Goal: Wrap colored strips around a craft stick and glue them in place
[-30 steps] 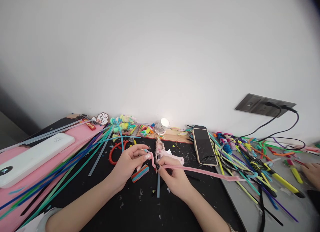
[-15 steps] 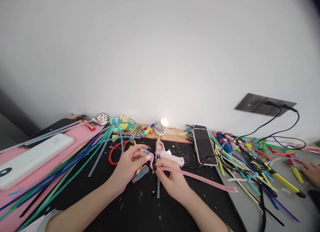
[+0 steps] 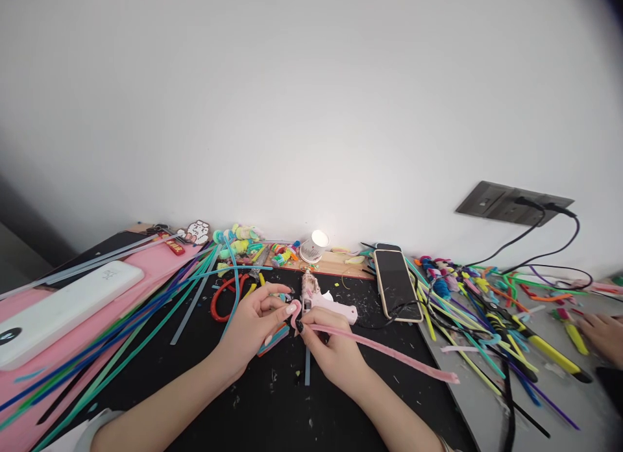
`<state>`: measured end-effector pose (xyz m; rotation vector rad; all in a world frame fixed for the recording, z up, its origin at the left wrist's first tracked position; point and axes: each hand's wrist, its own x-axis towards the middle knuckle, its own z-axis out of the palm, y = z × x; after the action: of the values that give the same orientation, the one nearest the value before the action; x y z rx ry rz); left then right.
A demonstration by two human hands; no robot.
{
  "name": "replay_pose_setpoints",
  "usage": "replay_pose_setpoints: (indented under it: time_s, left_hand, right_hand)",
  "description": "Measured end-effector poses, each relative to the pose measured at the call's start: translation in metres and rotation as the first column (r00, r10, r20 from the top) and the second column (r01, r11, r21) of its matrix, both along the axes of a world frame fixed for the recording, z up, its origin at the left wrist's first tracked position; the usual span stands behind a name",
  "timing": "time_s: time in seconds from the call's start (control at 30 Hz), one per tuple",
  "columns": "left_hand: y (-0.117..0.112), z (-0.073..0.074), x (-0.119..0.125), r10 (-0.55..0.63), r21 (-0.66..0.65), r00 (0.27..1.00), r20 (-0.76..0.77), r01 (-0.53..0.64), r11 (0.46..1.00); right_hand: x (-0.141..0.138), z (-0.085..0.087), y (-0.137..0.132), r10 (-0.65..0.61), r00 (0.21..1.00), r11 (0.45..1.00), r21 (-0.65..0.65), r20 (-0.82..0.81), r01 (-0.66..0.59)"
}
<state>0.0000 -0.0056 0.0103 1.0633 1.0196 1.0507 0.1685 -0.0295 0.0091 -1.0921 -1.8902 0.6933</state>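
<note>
The right hand pinches the pink pipe cleaner close to its bent end, with thumb and forefinger closed on it. The left hand grips the small hook of that end in its fingertips. Both work just above the black desk. The long tail runs toward 4 o'clock, and its tip lies near the border of the black top.

To curl it well, I think the right hand should hold close to the bend, so the wire turns round and makes no corner, while the left hand rolls slowly.

Under the left hand lies a striped piece. Just behind the hands, at 12 o'clock, is the pink glue gun, and further, at 1 o'clock, a phone. Far at 3 o'clock, another person's hand rests beside coloured sticks.

Compared with one second ago, the hook is more closed and the tail has sunk lower.
</note>
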Motion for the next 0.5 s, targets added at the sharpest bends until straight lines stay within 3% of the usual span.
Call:
replay_pose_setpoints:
  time_s: [0.5]
  left_hand:
    - [0.0002, 0.0007, -0.0007, -0.015, -0.001, 1.0, 0.013, 0.015, 1.0]
  right_hand:
    - [0.0005, -0.0018, 0.0023, -0.039, 0.999, 0.999, -0.004, 0.005, 0.039]
